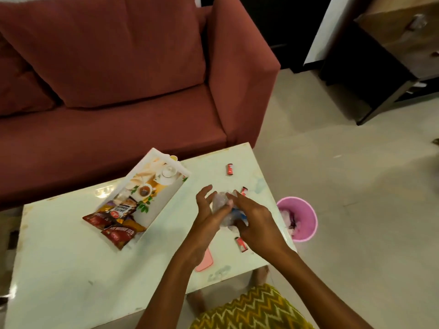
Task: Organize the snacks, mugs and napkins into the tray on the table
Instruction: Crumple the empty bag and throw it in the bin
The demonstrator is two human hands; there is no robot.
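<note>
Both hands, left hand [209,210] and right hand [251,222], fingers pinching crumpled clear plastic bag [222,203] over worktop [71,269]. Tray [154,186] at 10 o'clock holds snack packets [118,222], one reading "SALTED PEANUTS". Small red sachets [230,169] around hands, print unreadable.

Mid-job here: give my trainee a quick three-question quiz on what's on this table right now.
1. True or false: the snack packets lie at the tray's near end.
2. How many small red candies lie loose on the table?
3. What stands on the floor right of the table: A) pink bin B) blue stool C) black bag

Key: 1 true; 2 three; 3 A, the pink bin. Both hands, left hand and right hand, share a grip on a crumpled clear wrapper.
</note>
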